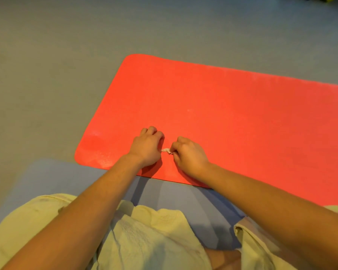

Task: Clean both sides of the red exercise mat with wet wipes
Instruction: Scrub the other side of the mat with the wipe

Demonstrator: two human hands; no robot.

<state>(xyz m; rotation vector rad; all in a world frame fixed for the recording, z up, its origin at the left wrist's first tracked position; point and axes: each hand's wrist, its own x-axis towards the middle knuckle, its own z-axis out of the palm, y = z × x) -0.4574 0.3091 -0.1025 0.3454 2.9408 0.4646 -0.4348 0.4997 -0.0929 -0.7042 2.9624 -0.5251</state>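
The red exercise mat (222,106) lies flat on the grey floor, its left end in view and its right part running out of frame. Near the mat's front edge my left hand (146,147) and my right hand (189,152) rest on it with fingers curled. Between them shows a small crumpled whitish wet wipe (166,151), and both hands pinch it, one at each end. Most of the wipe is hidden inside the fingers. A damp sheen marks the mat's near left corner.
A blue-grey mat (176,193) lies under the red mat's front edge and beneath my knees. My pale yellow clothing (144,236) fills the bottom of the view. Grey floor (47,75) surrounds the mat at the left and far side.
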